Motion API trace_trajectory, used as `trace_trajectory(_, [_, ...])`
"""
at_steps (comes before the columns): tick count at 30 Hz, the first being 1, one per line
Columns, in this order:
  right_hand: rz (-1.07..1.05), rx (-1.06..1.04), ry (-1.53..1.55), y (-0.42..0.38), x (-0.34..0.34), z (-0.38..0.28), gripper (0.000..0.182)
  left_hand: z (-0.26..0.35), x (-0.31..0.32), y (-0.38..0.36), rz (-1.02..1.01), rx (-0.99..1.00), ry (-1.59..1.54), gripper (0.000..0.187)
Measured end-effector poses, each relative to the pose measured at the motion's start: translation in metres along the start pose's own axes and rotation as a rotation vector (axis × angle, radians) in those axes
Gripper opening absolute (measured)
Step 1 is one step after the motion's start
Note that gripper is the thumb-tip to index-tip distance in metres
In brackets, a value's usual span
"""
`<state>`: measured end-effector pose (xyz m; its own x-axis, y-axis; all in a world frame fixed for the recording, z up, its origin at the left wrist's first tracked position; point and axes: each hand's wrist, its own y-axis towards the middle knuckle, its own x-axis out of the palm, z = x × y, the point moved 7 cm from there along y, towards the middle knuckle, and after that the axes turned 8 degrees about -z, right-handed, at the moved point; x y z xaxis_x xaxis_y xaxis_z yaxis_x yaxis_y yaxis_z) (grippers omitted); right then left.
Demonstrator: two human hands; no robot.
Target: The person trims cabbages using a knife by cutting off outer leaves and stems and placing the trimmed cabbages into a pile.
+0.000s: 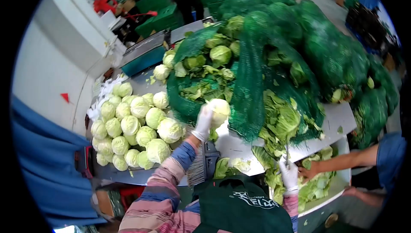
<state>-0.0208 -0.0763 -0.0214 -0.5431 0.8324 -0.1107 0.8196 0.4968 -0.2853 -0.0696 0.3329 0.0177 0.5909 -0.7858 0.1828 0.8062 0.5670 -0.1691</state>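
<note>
My left hand (204,121), in a white glove, grips a pale trimmed cabbage (219,109) above the metal table (237,146). My right hand (289,175), also gloved, is closed around a knife (287,151) whose blade points away from me. Loose green outer leaves (280,119) lie just beyond the blade. To the left, many trimmed cabbages (129,125) are heaped together. Untrimmed cabbages (220,55) and leaves spill from an opened green mesh bag (248,79) in front of me.
Full green mesh bags (332,57) are piled at the back right. A co-worker's hand (309,171) reaches close to my right hand, over a white bin (342,177) of leaves. A brush (197,166) lies at the table's near edge. A scale-like box (144,53) stands back left.
</note>
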Motion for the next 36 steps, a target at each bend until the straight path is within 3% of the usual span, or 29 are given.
trace_trajectory(1, [-0.069,0.094,-0.006,0.002,0.018,0.010,0.044,0.007,-0.059,0.027,0.059,0.250,0.488,0.049])
trace_trajectory(2, [-0.082,0.159,0.074,0.003,0.037,0.011,0.045,0.046,-0.072,0.017,0.211,0.319,0.592,0.062])
trace_trajectory(3, [-0.125,0.147,-0.001,0.008,0.053,0.025,0.046,0.051,-0.114,0.030,0.362,0.325,0.886,0.070])
trace_trajectory(6, [-0.184,0.088,-0.155,0.019,0.091,0.032,0.037,0.098,-0.183,0.043,0.490,0.368,1.377,0.077])
trace_trajectory(7, [-0.194,0.070,-0.180,0.023,0.101,0.034,0.037,0.108,-0.206,0.051,0.520,0.229,1.508,0.077])
trace_trajectory(10, [-0.218,0.090,-0.266,0.039,0.123,0.028,0.037,0.125,-0.262,0.077,0.528,0.087,1.740,0.074])
trace_trajectory(12, [-0.145,-0.235,-0.574,0.049,0.128,0.032,0.038,0.124,-0.296,0.093,0.537,0.059,1.762,0.072])
trace_trajectory(14, [-0.164,-0.153,-0.621,0.055,0.138,0.021,0.040,0.121,-0.318,0.111,0.538,0.017,1.790,0.070])
trace_trajectory(16, [-0.197,-0.066,-0.634,0.061,0.146,0.014,0.038,0.128,-0.329,0.117,0.707,0.126,1.698,0.070])
trace_trajectory(19, [-0.254,-0.017,-0.519,0.070,0.160,0.006,0.035,0.107,-0.304,0.095,0.593,0.258,1.495,0.076])
trace_trajectory(22, [-0.336,-0.080,-0.487,0.075,0.193,-0.017,0.036,0.096,-0.242,0.003,0.430,0.408,1.349,0.080])
trace_trajectory(24, [-0.438,0.169,-0.188,0.078,0.218,-0.011,0.035,0.081,-0.214,-0.056,0.356,0.267,1.358,0.083])
trace_trajectory(26, [-0.491,0.174,-0.221,0.085,0.237,-0.011,0.036,0.054,-0.199,-0.089,0.345,0.200,1.377,0.086])
trace_trajectory(29, [-0.603,0.028,-0.326,0.100,0.268,-0.011,0.036,0.015,-0.191,-0.088,0.367,0.136,1.322,0.084])
trace_trajectory(32, [-0.618,-0.064,-0.388,0.112,0.287,-0.039,0.036,0.000,-0.201,-0.071,0.429,0.014,1.593,0.082])
trace_trajectory(36, [-0.632,-0.081,-0.340,0.125,0.287,-0.025,0.036,0.013,-0.216,-0.033,0.267,0.055,1.503,0.086])
